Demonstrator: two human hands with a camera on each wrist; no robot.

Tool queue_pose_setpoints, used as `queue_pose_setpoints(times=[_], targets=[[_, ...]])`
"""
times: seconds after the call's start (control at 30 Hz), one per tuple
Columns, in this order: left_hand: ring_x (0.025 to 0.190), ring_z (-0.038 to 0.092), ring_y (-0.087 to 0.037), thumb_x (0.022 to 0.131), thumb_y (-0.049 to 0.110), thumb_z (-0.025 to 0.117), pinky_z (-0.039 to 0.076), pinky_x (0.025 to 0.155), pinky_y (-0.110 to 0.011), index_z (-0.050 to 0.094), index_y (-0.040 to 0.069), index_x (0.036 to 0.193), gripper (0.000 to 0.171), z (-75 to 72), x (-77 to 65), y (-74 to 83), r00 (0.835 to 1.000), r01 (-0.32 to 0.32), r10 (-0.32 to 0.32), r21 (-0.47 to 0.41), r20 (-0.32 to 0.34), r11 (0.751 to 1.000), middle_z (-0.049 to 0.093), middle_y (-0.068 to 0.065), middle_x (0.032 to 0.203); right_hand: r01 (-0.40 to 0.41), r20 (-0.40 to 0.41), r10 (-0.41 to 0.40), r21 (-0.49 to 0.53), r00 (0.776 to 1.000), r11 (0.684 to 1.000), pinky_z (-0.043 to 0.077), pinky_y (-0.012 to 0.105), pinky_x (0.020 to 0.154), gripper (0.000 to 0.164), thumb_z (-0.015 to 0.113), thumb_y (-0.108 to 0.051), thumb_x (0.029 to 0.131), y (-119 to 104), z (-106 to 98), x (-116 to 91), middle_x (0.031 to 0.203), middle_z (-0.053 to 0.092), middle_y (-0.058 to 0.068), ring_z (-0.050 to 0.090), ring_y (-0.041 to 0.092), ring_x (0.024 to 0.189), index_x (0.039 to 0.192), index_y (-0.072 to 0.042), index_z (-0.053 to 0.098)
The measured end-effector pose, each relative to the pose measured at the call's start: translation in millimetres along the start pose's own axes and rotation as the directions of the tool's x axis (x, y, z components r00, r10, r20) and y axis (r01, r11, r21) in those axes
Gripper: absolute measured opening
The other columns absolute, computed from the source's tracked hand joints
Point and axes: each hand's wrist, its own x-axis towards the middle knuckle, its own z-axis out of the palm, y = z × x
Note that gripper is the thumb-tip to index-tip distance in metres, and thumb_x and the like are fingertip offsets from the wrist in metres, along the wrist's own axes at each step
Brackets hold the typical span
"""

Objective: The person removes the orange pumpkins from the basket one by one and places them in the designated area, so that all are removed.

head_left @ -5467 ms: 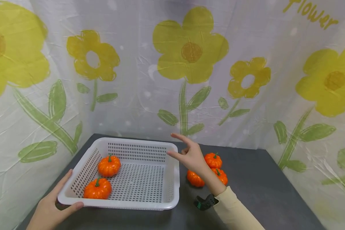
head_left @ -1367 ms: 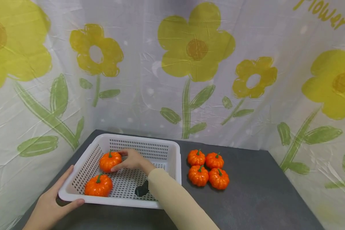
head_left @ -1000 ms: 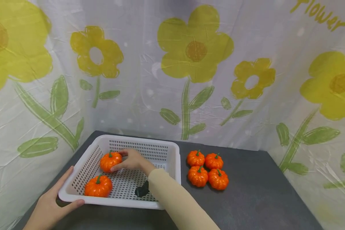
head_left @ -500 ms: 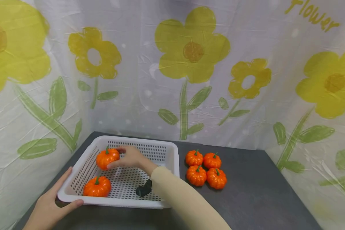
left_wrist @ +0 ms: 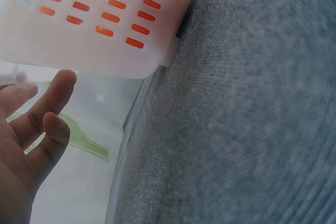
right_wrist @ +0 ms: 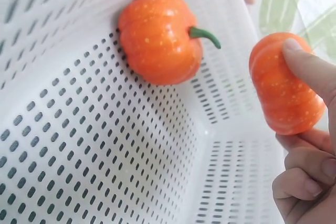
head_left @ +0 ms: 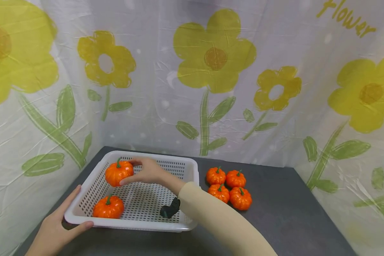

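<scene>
A small orange pumpkin with a green stem (head_left: 118, 173) is pinched between the thumb and fingers of my right hand (head_left: 148, 171). It is raised off the floor of the white perforated plastic basket (head_left: 131, 225). Below it, a second pumpkin (head_left: 108, 207) sits in the basket's front left corner; the right wrist view shows this pumpkin (right_wrist: 157, 38) too. My left hand (head_left: 55, 227) spans the same corner from outside, thumb on the front rim and straight fingers along the left side. In the left wrist view, several loosely bent fingers (left_wrist: 50, 103) hang below the basket wall.
Several more pumpkins (head_left: 240, 198) stand in a tight cluster on the dark table (head_left: 284, 213), right of the basket. My right sleeve (head_left: 224, 220) crosses the basket's right rim, with a black device (head_left: 170, 208) at the wrist. A flower-printed curtain (head_left: 153, 117) encloses the table's back and sides.
My right hand, earlier raised with nothing in it, reached into the basket and took hold of the rear pumpkin. It has since lifted that pumpkin slightly. My left hand has kept its place.
</scene>
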Motion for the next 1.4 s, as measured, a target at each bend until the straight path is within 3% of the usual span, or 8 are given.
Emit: queue_pose_setpoints(times=[0.3,0.57,0.9,1.1,1.27,1.4], targets=[[0.118,0.053,-0.059,0.087,0.045,0.087,0.037,0.095,-0.087,0.008,0.019,0.173,0.119,-1.4,1.9,1.6,0.999,0.018,-0.019,0.023,0.029,1.000,0.042,-0.041,0.153,0.053,0.028,-0.053,0.022,0.998,0.998,0.051,0.030,0.106,0.078,0.093,-0.041,0.081,-0.3,-8.9,-12.6,0.144,0.065,-0.010,0.058,0.007,0.131,0.149,-0.019,0.062],[0.118,0.053,-0.058,0.087,0.045,0.087,0.037,0.096,-0.086,0.007,0.019,0.173,0.119,-0.1,2.6,1.7,0.999,0.028,-0.028,0.022,0.037,0.999,0.041,-0.041,0.153,0.053,0.003,-0.053,0.033,0.999,0.998,0.052,0.037,0.108,0.079,0.092,-0.043,0.082,0.3,-19.5,-25.0,0.145,0.064,-0.011,0.056,0.011,0.136,0.151,-0.022,0.060],[0.112,0.056,-0.056,0.087,0.046,0.086,0.039,0.095,-0.086,0.009,0.017,0.172,0.119,-0.9,3.1,0.5,0.999,0.025,-0.026,0.042,0.033,0.999,0.044,-0.042,0.151,0.091,0.030,-0.091,-0.016,0.995,0.996,0.048,0.040,0.115,0.081,0.093,-0.042,0.081,7.3,-27.7,-52.7,0.146,0.064,-0.010,0.054,0.013,0.140,0.151,-0.019,0.060],[0.110,0.057,-0.055,0.088,0.048,0.085,0.040,0.095,-0.085,0.007,0.016,0.172,0.119,-1.2,4.8,-0.8,0.998,0.036,-0.038,0.051,0.044,0.998,0.043,-0.042,0.151,0.086,0.005,-0.086,-0.007,0.996,0.996,0.048,0.042,0.116,0.080,0.092,-0.040,0.082,8.4,-36.9,-70.0,0.147,0.064,-0.008,0.054,0.015,0.139,0.152,-0.020,0.060],[0.109,0.059,-0.055,0.086,0.047,0.087,0.041,0.094,-0.085,0.011,0.014,0.172,0.119,0.7,4.9,-2.5,1.000,0.020,-0.021,0.058,0.015,0.998,0.046,-0.043,0.148,0.071,-0.024,-0.070,0.047,0.997,0.996,0.055,0.031,0.101,0.077,0.092,-0.038,0.082,10.6,-46.3,-82.3,0.147,0.064,-0.006,0.056,0.018,0.136,0.151,-0.021,0.061],[0.109,0.059,-0.055,0.087,0.047,0.086,0.041,0.095,-0.085,0.010,0.014,0.172,0.119,1.1,5.4,-2.8,0.999,0.026,-0.027,0.053,0.026,0.998,0.045,-0.043,0.149,0.090,-0.059,-0.085,0.088,0.995,0.992,0.058,0.025,0.085,0.074,0.092,-0.035,0.081,17.4,-52.2,-92.5,0.146,0.064,-0.006,0.057,0.014,0.129,0.148,-0.022,0.063]])
